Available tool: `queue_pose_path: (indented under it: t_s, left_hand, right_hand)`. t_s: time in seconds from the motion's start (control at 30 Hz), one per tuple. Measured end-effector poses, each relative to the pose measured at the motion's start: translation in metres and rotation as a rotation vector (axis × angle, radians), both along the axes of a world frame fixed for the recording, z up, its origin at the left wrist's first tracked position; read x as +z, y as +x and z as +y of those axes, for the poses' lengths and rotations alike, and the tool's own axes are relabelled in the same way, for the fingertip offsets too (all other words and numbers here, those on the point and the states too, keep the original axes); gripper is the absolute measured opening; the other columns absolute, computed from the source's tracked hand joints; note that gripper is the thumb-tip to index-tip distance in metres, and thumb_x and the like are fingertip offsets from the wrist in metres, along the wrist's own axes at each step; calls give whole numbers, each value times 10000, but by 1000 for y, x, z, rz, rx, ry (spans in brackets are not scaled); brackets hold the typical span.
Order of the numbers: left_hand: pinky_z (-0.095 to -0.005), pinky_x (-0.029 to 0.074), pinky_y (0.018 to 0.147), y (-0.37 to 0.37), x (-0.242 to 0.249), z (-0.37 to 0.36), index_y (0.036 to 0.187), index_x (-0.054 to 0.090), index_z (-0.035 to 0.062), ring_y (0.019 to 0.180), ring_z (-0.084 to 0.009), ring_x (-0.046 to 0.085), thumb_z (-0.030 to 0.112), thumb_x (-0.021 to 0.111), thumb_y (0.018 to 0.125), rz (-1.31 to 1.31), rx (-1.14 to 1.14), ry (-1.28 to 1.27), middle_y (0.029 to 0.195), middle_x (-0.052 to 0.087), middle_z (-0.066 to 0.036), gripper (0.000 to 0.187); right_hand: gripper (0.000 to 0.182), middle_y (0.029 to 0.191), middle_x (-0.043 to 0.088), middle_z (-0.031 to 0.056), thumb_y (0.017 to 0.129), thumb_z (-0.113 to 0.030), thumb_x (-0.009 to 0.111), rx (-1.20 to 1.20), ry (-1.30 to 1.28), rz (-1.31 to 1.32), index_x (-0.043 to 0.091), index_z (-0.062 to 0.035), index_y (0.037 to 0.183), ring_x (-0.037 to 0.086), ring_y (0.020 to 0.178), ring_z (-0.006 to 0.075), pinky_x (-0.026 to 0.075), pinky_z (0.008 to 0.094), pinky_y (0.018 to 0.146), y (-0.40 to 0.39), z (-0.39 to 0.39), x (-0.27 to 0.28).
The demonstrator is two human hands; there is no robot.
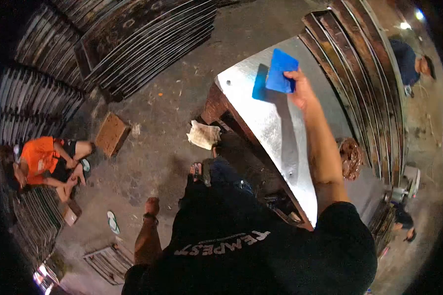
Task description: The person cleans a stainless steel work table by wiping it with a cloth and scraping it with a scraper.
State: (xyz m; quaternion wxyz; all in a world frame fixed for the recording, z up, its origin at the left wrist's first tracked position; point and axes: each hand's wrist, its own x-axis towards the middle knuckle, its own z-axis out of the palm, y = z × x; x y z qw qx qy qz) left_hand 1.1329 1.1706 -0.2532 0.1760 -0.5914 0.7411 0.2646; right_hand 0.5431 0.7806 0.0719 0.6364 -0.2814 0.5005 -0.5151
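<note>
My right hand grips a flat blue plastic scraper by its near edge. The scraper is raised a little over a shiny metal sheet, and its shadow falls beside it. No contact between scraper and sheet can be made out. My left hand hangs low at my left side, away from the sheet, with a band at the wrist. Its fingers are hidden from above. A container of glossy brown paste stands to the right of my right forearm.
Framed panels stand close together on the right, and more stacks line the back left. A person in orange sits on the floor at left. A brown block, a pale cloth and a slipper lie about.
</note>
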Motion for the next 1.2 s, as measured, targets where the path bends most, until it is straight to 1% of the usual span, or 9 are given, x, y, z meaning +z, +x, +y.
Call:
queue_pose_path:
  t_s: [0.07,0.2,0.27,0.47,0.67,0.73,0.87,0.97,1.2]
  left_hand:
    - [-394,469,801,-18,-18,12,913,626,92,925,-280,581,69,536,737,339,624,99,958,631,-107,199]
    - [-356,476,753,-69,8,18,888,620,36,808,-232,599,126,527,817,567,1043,-57,830,623,-102,148]
    - [-336,479,712,-104,65,5,864,608,21,723,-196,592,177,533,846,573,1338,58,755,602,-85,174]
    - [-291,461,637,-128,75,35,892,596,36,625,-135,531,240,567,846,763,1643,127,689,560,-27,211]
    - [-294,465,697,-122,89,-1,950,602,64,782,-152,567,204,567,865,325,1351,309,789,587,-40,167]
    - [-310,470,724,-101,64,-10,953,615,64,824,-172,580,201,577,849,139,698,230,837,611,-67,176]
    - [-332,478,756,-78,8,-17,951,627,44,847,-205,604,191,579,816,33,95,-93,884,640,-102,206]
    - [-325,476,726,-84,27,-46,913,630,44,800,-210,610,183,582,799,520,1030,127,845,651,-87,186]
    - [-287,445,628,-77,62,-45,885,609,56,659,-137,555,191,602,808,693,1278,0,699,600,-30,156]
  right_hand:
    - [467,1090,578,94,757,-47,582,-82,28,172,451,-80,1204,556,1046,235,457,399,928,2,-17,14]
    - [335,1023,610,60,794,-10,584,11,-208,505,557,-85,1119,582,978,190,476,355,862,-3,-79,19]
    - [287,959,640,100,796,-48,581,168,-439,1055,600,-98,1078,618,900,222,495,356,814,1,-105,16]
    - [243,917,658,122,793,-86,577,527,-1054,1526,654,-137,1017,627,834,322,520,410,708,-6,-131,-33]
    - [244,960,644,152,781,-42,593,865,-725,1665,627,-55,1023,628,810,315,506,375,680,-46,-76,13]
    - [217,910,642,162,792,-73,603,822,-814,1700,620,-36,1005,623,745,318,499,370,645,-70,-60,38]
    - [244,857,665,91,805,-149,617,39,-408,1179,618,-26,1016,639,746,235,499,354,664,-93,-9,63]
    - [317,895,654,76,773,-145,657,-196,-29,765,605,15,1042,624,789,197,499,335,718,-102,20,54]
    - [433,978,652,136,650,-80,714,-194,136,944,597,20,1054,620,900,234,487,359,776,-124,-10,-30]
